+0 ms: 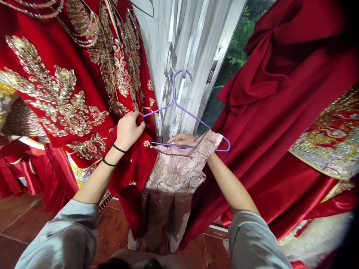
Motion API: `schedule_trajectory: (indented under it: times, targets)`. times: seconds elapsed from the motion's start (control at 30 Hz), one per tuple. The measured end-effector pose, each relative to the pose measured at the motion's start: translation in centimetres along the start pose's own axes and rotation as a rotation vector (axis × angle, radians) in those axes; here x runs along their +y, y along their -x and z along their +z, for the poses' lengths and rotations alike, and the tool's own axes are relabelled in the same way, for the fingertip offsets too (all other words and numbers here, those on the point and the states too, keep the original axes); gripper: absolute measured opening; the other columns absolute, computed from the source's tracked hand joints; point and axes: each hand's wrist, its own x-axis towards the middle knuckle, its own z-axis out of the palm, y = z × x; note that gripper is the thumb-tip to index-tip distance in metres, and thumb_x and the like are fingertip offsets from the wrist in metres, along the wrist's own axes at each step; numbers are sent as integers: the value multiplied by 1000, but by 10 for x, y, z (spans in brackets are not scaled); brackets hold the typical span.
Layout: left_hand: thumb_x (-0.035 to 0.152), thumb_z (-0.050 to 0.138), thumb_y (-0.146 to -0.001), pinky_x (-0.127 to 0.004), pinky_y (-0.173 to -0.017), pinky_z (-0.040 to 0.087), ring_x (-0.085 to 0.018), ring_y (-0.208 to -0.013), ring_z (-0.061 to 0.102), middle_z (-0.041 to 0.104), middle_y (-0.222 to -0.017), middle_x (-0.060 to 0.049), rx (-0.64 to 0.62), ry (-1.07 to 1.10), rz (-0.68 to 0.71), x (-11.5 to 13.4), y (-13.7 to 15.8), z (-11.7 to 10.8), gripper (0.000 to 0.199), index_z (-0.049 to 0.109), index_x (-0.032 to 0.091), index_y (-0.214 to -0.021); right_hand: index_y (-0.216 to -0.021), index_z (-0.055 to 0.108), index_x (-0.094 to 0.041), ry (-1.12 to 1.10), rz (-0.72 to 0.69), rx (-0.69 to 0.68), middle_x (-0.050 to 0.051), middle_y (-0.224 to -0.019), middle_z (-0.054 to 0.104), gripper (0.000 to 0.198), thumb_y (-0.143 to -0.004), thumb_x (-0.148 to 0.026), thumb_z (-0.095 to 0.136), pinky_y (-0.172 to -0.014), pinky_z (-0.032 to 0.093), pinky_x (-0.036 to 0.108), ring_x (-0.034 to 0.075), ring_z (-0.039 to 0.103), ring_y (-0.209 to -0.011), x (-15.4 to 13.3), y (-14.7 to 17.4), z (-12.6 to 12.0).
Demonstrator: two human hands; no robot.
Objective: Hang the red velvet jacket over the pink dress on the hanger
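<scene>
A purple clothes hanger (174, 100) carries a pale pink dress (178, 170) with a raised flower pattern. One shoulder of the dress sits on the hanger's right end. My left hand (129, 130) is closed around the hanger's left end, with red cloth (139, 164) at its fingers. Beside that hand, a small pearl flower ornament (146, 143) shows near the hanger's lower bar. My right hand (183, 139) is behind the lower bar and the dress's neckline. Its visible fingers reach out to the left, and the dress hides part of the hand.
Red gowns with gold sequin embroidery (64, 101) hang close on the left. A plain dark red gown (252, 112) hangs on the right, beside embroidered cloth (328, 138). Behind the hanger stands a white door frame (193, 74). Reddish tiles (112, 231) cover the floor.
</scene>
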Motion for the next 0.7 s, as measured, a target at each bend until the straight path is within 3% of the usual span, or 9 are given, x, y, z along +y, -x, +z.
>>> schedule_trajectory:
  times: [0.07,0.13,0.2,0.37,0.47,0.6,0.7]
  targets:
    - [23,50,-80,-38,-91,49,-27,-96,66,71,-103,-13,-8,46,39,-6,-3,-2,35,69,12,-108,-80,75,-14,45,-57,-232,4,-75,68,13,-75,-25,73,-69,50,15,14,64,-86,-22,-16,13]
    - [24,50,-80,-36,-92,49,-26,-94,66,73,-103,-12,-44,120,60,-13,-7,-6,38,70,11,-110,-98,74,-18,99,-161,-450,4,-98,71,23,-75,-14,71,-83,50,18,10,65,-89,-36,-28,25]
    - [23,49,-79,-34,-92,50,-24,-92,67,74,-105,-11,-98,191,57,-19,-11,-9,41,71,11,-112,-104,70,-19,152,-276,-547,5,-108,70,26,-78,-13,67,-88,50,20,9,64,-93,-42,-41,38]
    - [16,49,-71,-32,-88,50,-21,-84,65,73,-98,-7,-136,238,86,-22,-14,-11,44,71,11,-108,-85,62,-15,268,-318,-315,4,-83,66,8,-80,-19,57,-69,45,24,10,60,-79,-28,-78,82]
    - [16,53,-70,-32,-83,49,-19,-77,61,71,-89,-5,-118,234,98,-20,-12,-8,33,69,12,-97,-63,54,-15,306,-324,-270,2,-68,59,19,-79,-23,52,-68,39,27,10,55,-77,-17,-91,106]
    - [18,56,-71,-31,-78,46,-19,-73,57,67,-83,-5,-77,225,101,-19,-10,-6,20,64,14,-89,-52,42,-16,368,-311,-208,-7,-52,37,23,-65,-18,60,-62,32,25,8,38,-63,-11,-93,118]
    - [22,58,-74,-31,-76,44,-18,-72,56,66,-82,-4,-62,233,110,-20,-9,-4,16,62,15,-88,-53,40,-16,377,-277,-95,-8,-53,31,21,-68,-18,55,-60,27,24,8,34,-63,-6,-94,117]
